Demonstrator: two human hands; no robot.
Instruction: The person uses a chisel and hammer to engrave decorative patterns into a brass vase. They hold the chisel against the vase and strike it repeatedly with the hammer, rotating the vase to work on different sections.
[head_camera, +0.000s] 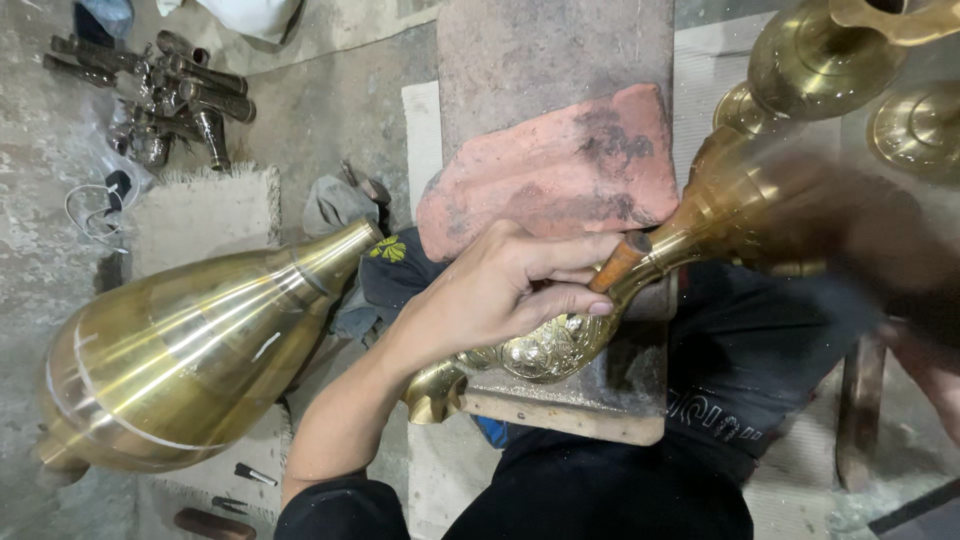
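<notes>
My left hand is closed around a short brown punch, holding it upright between fingers and thumb. Its tip rests on a long embossed brass piece, which lies across a wooden block in my lap. The brass piece widens toward the upper right. There my right hand is a brown motion blur over the wide end. The blur hides its grip and whatever it may hold.
A red brick lies on a grey slab just beyond my left hand. A large plain brass vase body lies at the left. More brass vessels stand at the top right. Dark metal tools are piled at the top left.
</notes>
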